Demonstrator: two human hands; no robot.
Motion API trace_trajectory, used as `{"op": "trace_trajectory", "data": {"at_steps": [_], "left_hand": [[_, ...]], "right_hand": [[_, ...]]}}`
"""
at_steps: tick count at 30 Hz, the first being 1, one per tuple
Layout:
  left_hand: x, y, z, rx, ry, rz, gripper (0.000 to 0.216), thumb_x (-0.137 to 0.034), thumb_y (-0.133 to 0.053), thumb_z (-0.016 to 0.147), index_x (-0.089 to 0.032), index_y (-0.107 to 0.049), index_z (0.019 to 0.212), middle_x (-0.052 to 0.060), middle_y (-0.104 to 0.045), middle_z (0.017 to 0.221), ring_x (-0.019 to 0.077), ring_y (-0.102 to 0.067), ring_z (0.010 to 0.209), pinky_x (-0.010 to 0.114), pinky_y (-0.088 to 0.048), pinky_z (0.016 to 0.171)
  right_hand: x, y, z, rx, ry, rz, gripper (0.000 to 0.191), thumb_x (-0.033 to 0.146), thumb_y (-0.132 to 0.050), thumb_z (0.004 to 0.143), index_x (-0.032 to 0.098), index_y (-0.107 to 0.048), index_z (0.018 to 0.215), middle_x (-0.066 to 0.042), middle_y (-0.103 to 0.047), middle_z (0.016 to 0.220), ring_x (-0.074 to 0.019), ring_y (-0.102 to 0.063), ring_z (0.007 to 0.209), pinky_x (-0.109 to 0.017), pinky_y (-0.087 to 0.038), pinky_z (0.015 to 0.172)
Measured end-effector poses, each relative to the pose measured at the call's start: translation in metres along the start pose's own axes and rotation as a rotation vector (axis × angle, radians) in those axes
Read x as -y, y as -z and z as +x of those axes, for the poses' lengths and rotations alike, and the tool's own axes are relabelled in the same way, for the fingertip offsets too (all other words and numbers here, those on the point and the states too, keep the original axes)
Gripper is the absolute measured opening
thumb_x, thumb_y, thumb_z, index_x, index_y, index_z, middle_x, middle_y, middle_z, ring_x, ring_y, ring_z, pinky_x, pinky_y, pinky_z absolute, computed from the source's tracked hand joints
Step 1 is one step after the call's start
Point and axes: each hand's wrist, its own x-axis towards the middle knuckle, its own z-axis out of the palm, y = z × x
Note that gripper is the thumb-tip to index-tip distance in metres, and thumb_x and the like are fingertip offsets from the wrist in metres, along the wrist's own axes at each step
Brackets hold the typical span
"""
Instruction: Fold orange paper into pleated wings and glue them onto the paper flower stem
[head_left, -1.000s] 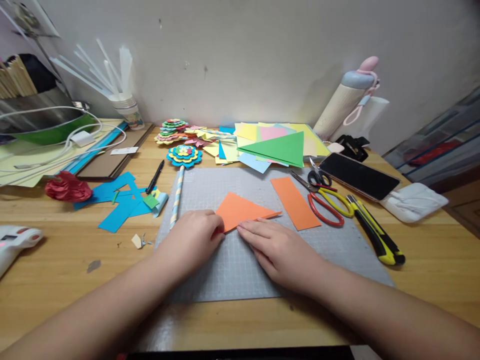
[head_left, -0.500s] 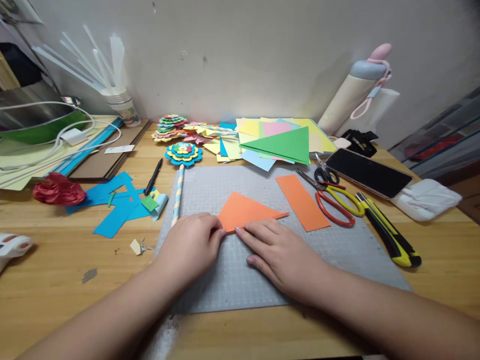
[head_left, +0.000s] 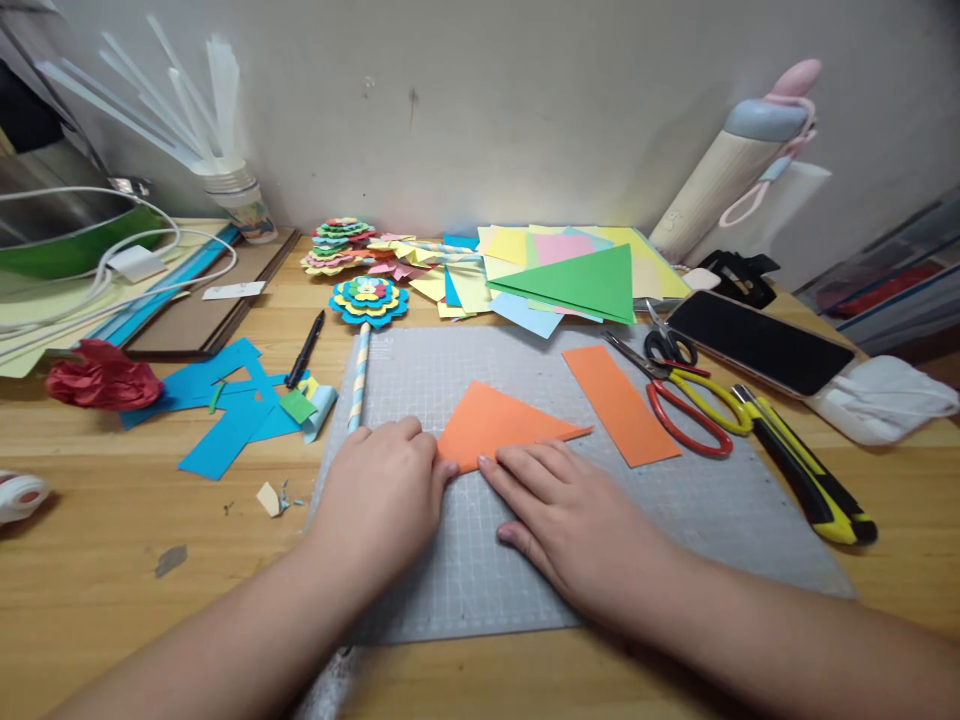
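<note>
Both hands pressing folded orange paper on a grey cutting mat.

Left hand [head_left: 382,490] and right hand [head_left: 570,510], fingers flat and together, pin the orange triangle [head_left: 499,422] mid-mat [head_left: 675,520]; wooden desk [head_left: 97,560] (cluttered) against a plain wall [head_left: 487,100], scissors [head_left: 686,395] at the mat's right edge.

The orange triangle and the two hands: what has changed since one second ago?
Little changed. The right hand drew slightly back along the near edge of the orange triangle, fingers flat on it. The left hand keeps pressing its left corner. The orange strip and scissors stayed put.
</note>
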Motion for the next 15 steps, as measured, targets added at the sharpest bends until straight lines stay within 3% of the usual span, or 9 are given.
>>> {"op": "trace_trajectory", "data": {"at_steps": [4, 10, 15], "left_hand": [[0.0054, -0.0002, -0.0002, 0.026, -0.015, 0.041, 0.034, -0.034, -0.041, 0.091, -0.017, -0.065, 0.074, 0.006, -0.063, 0.075, 0.0228, -0.058, 0.075, 0.038, -0.039, 0.068], [0.0066, -0.0014, -0.0003, 0.018, -0.035, 0.058, 0.034, -0.033, -0.039, 0.092, -0.017, -0.063, 0.075, 0.005, -0.063, 0.076, 0.0235, -0.059, 0.077, 0.039, -0.038, 0.071], [0.0081, -0.0014, -0.001, 0.016, -0.039, 0.041, 0.033, -0.034, -0.038, 0.092, -0.018, -0.063, 0.076, 0.005, -0.062, 0.077, 0.0231, -0.058, 0.076, 0.039, -0.037, 0.071]], "right_hand": [[-0.0004, -0.0014, -0.0006, -0.016, 0.032, 0.014, 0.044, 0.032, -0.039, 0.095, 0.006, -0.049, 0.129, -0.013, -0.055, 0.127, -0.0272, -0.045, 0.111, -0.046, -0.038, 0.097], [0.0015, 0.0008, -0.0017, -0.002, -0.011, 0.071, 0.045, 0.034, -0.041, 0.094, 0.015, -0.044, 0.135, -0.008, -0.056, 0.126, -0.0269, -0.045, 0.112, -0.046, -0.037, 0.096], [0.0019, -0.001, -0.0009, -0.037, 0.045, 0.043, 0.042, 0.03, -0.035, 0.097, 0.01, -0.046, 0.132, -0.009, -0.057, 0.125, -0.0226, -0.047, 0.111, -0.041, -0.036, 0.098]]}}
